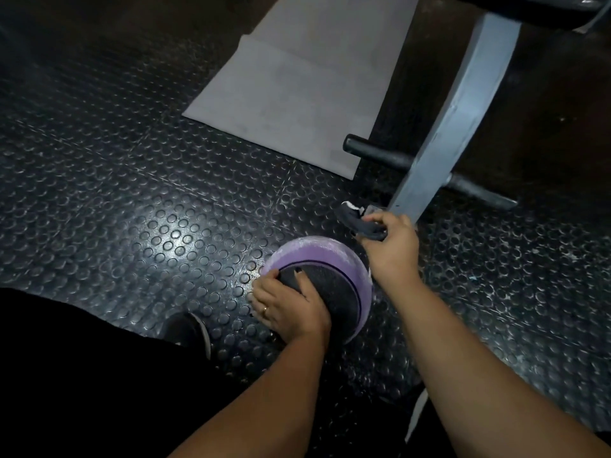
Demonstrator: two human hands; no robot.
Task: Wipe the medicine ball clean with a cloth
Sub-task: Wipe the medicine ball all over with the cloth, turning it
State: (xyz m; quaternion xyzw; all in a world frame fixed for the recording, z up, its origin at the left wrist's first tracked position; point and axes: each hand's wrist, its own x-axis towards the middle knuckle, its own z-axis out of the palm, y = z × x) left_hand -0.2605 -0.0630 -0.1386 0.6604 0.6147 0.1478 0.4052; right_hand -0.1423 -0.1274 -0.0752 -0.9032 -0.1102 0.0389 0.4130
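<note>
A purple and black medicine ball (pixel 325 259) rests on the studded rubber floor, its purple band dusted with white. My left hand (pixel 287 304) lies flat on the ball's near left side, fingers spread, a ring on one finger. My right hand (pixel 391 246) is just past the ball's far right edge, closed on a dark crumpled cloth (pixel 358 223) with a white corner. The cloth hangs off the ball, beside it.
A grey exercise mat (pixel 297 84) lies on the floor ahead. A grey metal bench leg (pixel 456 117) with a black crossbar (pixel 380 153) stands right behind my right hand. My dark shoe (pixel 188 330) and black trouser leg are at lower left.
</note>
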